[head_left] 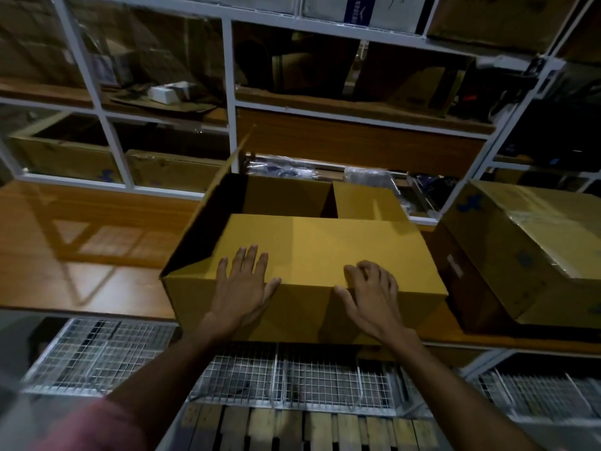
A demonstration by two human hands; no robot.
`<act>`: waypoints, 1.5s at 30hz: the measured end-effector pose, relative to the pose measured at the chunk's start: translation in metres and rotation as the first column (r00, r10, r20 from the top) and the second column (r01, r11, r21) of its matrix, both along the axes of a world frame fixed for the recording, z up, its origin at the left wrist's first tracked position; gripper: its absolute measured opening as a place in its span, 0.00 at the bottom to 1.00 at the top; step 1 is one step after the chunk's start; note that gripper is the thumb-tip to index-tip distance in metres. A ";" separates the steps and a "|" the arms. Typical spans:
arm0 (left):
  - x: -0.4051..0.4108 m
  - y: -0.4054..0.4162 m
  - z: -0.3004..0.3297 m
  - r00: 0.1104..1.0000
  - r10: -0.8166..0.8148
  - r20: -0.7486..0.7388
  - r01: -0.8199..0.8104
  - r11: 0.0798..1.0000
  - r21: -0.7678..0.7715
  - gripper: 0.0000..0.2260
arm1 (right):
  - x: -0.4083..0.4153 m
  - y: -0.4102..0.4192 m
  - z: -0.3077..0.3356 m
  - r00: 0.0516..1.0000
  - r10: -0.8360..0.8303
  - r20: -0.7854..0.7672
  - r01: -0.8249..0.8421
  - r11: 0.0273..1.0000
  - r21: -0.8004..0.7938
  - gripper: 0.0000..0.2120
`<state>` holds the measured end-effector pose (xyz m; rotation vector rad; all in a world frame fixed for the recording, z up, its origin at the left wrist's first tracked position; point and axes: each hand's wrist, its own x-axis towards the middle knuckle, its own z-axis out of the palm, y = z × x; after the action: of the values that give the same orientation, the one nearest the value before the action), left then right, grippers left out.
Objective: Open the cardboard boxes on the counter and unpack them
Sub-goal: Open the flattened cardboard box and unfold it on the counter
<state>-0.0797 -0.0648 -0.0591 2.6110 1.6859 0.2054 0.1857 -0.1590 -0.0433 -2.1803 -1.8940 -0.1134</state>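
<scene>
Centre frame, on wooden counter [97,229]: open cardboard box [309,307], far and left flaps up, near flap [325,249] folded flat over the opening. Interior dark, contents not discernible. Left hand [244,284] flat on near flap, fingers spread, gripping nothing. Right hand [370,294] loosely curled at flap edge, no grasp evident. Right edge: taped box [527,255], sealed, glossy tape. Judged: opening partly done, unpacking not begun. Matte corrugated board, crisp creases.
</scene>
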 end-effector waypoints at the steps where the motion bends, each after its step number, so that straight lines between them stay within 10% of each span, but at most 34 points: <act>1: 0.001 0.003 0.001 1.000 0.004 -0.002 -0.004 1.000 -0.016 0.41 | 0.001 0.004 0.000 1.000 0.005 -0.011 -0.005 1.000 -0.015 0.33; 8: 0.000 0.012 0.013 1.000 -0.018 -0.011 0.018 1.000 0.020 0.31 | -0.012 0.042 0.001 1.000 -0.024 -0.018 0.019 0.972 -0.234 0.32; 15: -0.006 0.044 0.020 0.996 -0.080 0.050 0.080 0.997 0.006 0.29 | -0.054 0.102 0.013 0.995 0.089 -0.042 -0.093 0.990 -0.109 0.21; 23: -0.072 0.106 0.023 0.976 0.085 -0.202 -0.048 0.982 0.181 0.23 | -0.101 0.151 0.003 0.977 0.203 -0.064 -0.211 0.959 -0.189 0.27; 32: -0.082 0.120 0.014 0.960 0.245 0.138 -0.226 0.964 -0.141 0.28 | -0.103 0.155 0.003 0.986 0.151 -0.075 -0.162 0.972 -0.170 0.28; 45: -0.076 0.119 0.007 0.950 0.255 0.180 -0.264 0.964 0.026 0.20 | -0.098 0.193 0.001 0.978 0.177 -0.108 -0.196 0.957 -0.214 0.29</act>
<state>-0.1559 0.0537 -0.0519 2.3131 1.9761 0.4741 0.0874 0.0337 -0.0423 -2.0856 -2.1394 0.2385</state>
